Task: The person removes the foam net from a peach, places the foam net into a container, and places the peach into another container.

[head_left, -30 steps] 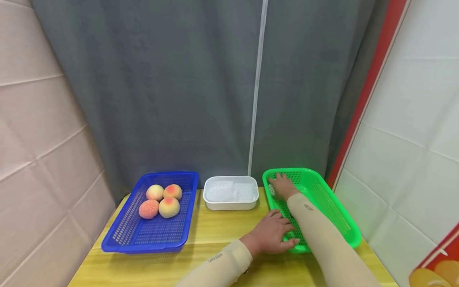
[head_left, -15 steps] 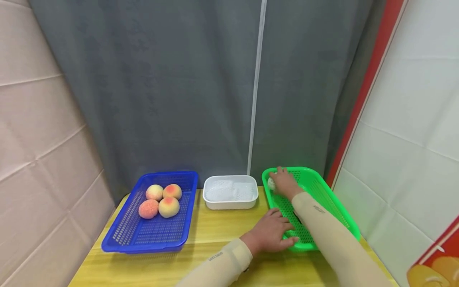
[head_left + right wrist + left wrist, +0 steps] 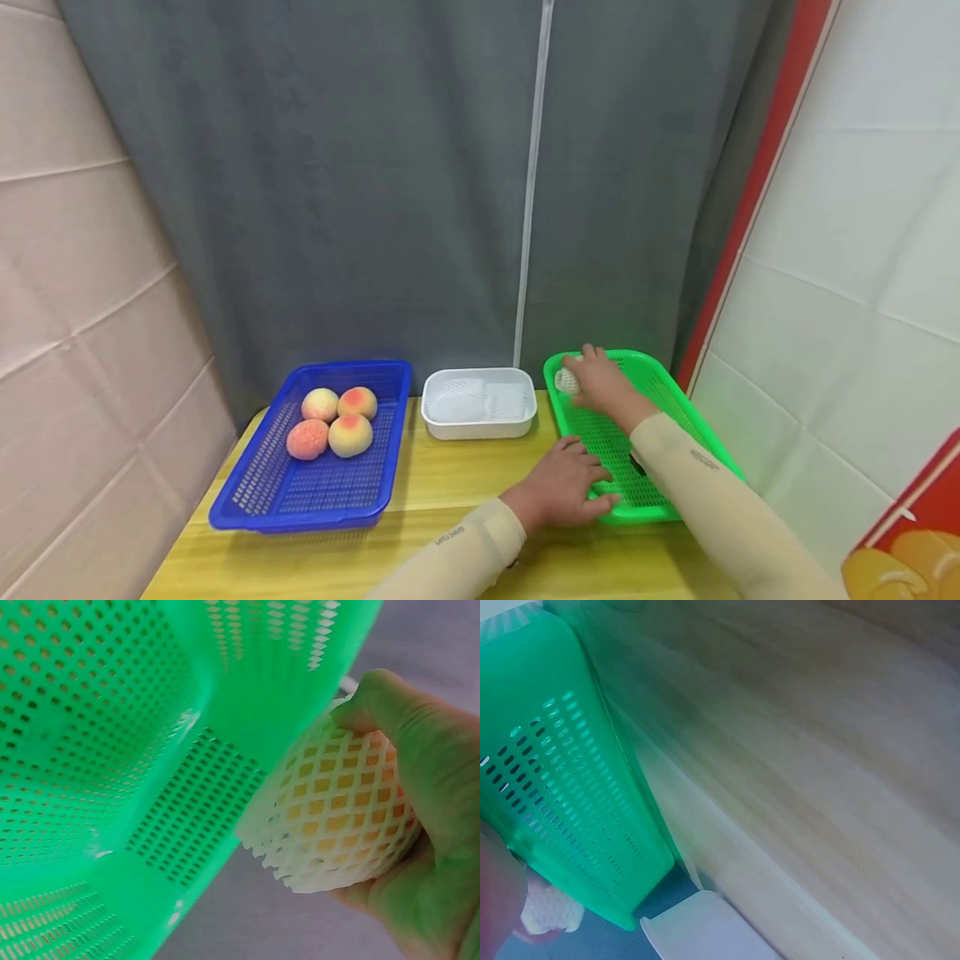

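Observation:
My right hand (image 3: 602, 382) grips a peach in a white foam net sleeve (image 3: 337, 814) at the far left corner of the green basket (image 3: 611, 437). In the right wrist view the thumb and fingers curl round the netted peach, beside and outside the basket's rim; orange flesh tones show through the mesh. My left hand (image 3: 558, 487) lies palm down at the basket's near left edge, its fingers spread and loose. Whether it presses the rim is hard to tell. The left wrist view shows the basket's outer wall, with part of a hand and the white net beyond it.
A white tray (image 3: 480, 431) with white foam nets in it stands between the baskets. On the left, a blue basket (image 3: 322, 492) holds several peaches (image 3: 350, 435). All stand on a wooden table (image 3: 435, 475), with a grey curtain (image 3: 375, 208) behind.
My right hand has lifted the netted peach from inside the green basket up to its far left rim. The left hand stays nearly in place.

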Action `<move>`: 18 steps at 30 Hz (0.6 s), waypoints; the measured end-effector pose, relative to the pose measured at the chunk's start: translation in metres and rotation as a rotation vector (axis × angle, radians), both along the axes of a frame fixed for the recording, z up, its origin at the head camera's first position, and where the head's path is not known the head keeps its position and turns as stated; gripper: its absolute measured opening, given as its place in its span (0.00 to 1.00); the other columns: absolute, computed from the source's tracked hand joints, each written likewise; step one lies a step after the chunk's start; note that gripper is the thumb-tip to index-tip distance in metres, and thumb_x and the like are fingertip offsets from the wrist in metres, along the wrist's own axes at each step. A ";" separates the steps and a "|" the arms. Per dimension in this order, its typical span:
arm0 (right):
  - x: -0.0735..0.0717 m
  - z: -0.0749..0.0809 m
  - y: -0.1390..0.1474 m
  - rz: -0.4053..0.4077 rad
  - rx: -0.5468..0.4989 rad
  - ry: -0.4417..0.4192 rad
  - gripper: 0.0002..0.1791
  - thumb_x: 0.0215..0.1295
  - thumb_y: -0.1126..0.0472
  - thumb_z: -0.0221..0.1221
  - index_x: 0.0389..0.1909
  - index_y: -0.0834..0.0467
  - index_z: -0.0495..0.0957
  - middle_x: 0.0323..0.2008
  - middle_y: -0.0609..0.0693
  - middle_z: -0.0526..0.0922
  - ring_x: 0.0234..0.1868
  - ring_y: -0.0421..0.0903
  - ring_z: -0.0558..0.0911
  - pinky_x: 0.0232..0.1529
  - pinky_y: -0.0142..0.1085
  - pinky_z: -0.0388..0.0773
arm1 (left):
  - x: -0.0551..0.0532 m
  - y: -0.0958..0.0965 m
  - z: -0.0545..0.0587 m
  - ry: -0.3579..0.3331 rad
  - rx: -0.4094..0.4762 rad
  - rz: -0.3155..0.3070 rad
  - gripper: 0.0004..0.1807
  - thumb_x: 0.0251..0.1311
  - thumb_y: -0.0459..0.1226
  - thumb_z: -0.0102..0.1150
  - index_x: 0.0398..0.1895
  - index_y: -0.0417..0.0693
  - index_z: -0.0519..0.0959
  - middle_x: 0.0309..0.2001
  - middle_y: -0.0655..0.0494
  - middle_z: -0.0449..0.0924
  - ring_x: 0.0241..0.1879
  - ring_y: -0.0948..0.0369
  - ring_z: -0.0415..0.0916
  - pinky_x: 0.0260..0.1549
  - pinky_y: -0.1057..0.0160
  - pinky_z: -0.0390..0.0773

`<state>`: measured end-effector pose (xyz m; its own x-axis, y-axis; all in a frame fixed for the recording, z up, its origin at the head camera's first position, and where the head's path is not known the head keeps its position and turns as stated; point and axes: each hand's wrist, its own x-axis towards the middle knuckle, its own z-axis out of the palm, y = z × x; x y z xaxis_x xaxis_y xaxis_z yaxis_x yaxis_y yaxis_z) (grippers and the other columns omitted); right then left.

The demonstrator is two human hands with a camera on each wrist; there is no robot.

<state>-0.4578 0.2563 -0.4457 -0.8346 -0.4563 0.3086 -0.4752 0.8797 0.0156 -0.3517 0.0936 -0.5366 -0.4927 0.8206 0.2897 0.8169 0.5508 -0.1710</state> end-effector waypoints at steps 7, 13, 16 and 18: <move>0.025 0.009 -0.005 0.070 -0.033 0.051 0.37 0.54 0.61 0.84 0.65 0.57 0.80 0.53 0.65 0.75 0.50 0.62 0.76 0.44 0.55 0.84 | 0.003 -0.001 0.004 -0.003 0.003 -0.001 0.29 0.85 0.62 0.38 0.59 0.65 0.89 0.55 0.73 0.87 0.61 0.64 0.76 0.80 0.53 0.61; 0.038 0.010 -0.008 0.081 -0.066 0.028 0.38 0.54 0.62 0.82 0.67 0.55 0.80 0.53 0.64 0.76 0.50 0.60 0.76 0.45 0.53 0.83 | 0.005 -0.002 0.008 -0.020 0.012 -0.011 0.28 0.85 0.62 0.40 0.57 0.64 0.90 0.54 0.73 0.87 0.61 0.64 0.77 0.79 0.53 0.63; 0.043 0.010 -0.009 0.091 -0.090 0.028 0.38 0.53 0.63 0.81 0.67 0.56 0.80 0.54 0.64 0.76 0.51 0.61 0.76 0.44 0.52 0.83 | 0.005 -0.002 0.010 -0.024 0.012 -0.011 0.28 0.84 0.62 0.41 0.57 0.64 0.89 0.54 0.72 0.87 0.62 0.64 0.77 0.79 0.52 0.63; 0.046 0.010 -0.011 0.092 -0.107 0.019 0.38 0.53 0.63 0.81 0.67 0.56 0.80 0.55 0.65 0.76 0.52 0.61 0.75 0.43 0.51 0.83 | 0.007 -0.002 0.010 -0.025 0.017 -0.011 0.27 0.85 0.62 0.41 0.56 0.64 0.89 0.54 0.72 0.86 0.63 0.64 0.76 0.79 0.52 0.64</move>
<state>-0.4119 0.2457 -0.4353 -0.7844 -0.4942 0.3747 -0.5544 0.8296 -0.0663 -0.3450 0.0915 -0.5262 -0.4907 0.8212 0.2913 0.8268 0.5444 -0.1417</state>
